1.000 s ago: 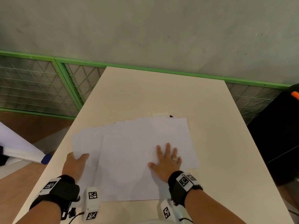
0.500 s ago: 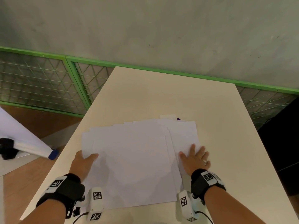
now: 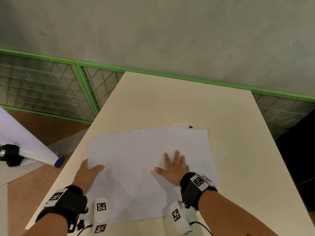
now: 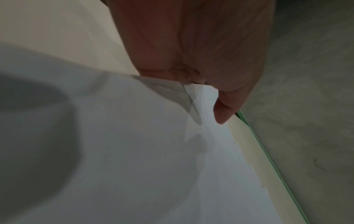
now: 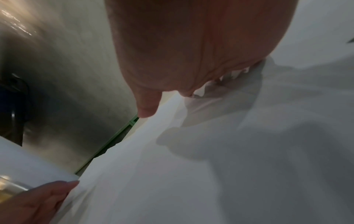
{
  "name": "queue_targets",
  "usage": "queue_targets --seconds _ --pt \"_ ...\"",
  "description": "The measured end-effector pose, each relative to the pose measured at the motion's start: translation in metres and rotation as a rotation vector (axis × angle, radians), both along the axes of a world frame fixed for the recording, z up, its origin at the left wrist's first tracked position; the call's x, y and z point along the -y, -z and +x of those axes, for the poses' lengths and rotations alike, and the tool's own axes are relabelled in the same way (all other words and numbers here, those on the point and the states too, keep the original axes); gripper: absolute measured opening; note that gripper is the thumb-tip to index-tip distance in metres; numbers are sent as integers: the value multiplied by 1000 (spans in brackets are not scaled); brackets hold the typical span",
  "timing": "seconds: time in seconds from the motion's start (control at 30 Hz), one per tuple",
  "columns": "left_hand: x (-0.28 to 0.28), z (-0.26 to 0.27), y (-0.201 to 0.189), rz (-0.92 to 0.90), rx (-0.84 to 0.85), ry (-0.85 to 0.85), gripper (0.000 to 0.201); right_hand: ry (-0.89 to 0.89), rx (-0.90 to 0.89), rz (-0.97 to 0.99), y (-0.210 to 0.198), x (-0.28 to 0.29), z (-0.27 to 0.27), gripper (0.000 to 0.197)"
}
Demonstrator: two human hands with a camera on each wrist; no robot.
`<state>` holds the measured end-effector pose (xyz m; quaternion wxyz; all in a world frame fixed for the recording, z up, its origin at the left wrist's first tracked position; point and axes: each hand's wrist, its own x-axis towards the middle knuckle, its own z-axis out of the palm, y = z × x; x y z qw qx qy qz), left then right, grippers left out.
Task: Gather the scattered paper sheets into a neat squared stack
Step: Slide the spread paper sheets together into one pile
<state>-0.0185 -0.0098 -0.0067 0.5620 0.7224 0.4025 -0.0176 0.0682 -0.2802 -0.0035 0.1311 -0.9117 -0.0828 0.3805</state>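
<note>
Several white paper sheets lie overlapped and fanned on the cream table, their far edges stepped. My left hand holds the sheets at their left edge, with the thumb on top and the fingers hidden beneath. In the left wrist view the thumb lies over the paper. My right hand presses flat with spread fingers on the middle of the pile. The right wrist view shows that palm on the paper, and the left hand at the far edge.
A small cream slip and a purple tip peek out behind the sheets. Left of the table lies a white roll with a blue cap. A green mesh fence runs behind, and a black object stands at right.
My right hand went out to the right-hand sheets, then slid back left to the middle of the pile, bringing a sheet with it. The left hand stayed at the left edge.
</note>
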Motion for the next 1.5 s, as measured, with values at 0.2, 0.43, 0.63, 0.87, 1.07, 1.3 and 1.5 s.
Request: queue_targets --seconds 0.2,0.43,0.63,0.87,1.07,1.3,1.5 --pt "-2 -6 -2 3 27 40 44 182 -32 335 -7 11 4 72" --pt "2 -7 -2 24 27 44 45 829 191 -28 -17 72 32 65" --pt "3 -5 -4 51 21 59 46 864 22 101 -22 91 55 29" --pt "2 -5 -2 69 12 61 48 842 -61 347 -16 64 48 19" --pt "1 -4 1 34 18 46 46 659 -83 334 -11 31 38 41" --pt "-2 -4 5 33 4 24 48 814 26 287 -11 40 44 27" --pt "0 -3 2 -11 22 10 47 804 -185 512 -14 20 34 17"
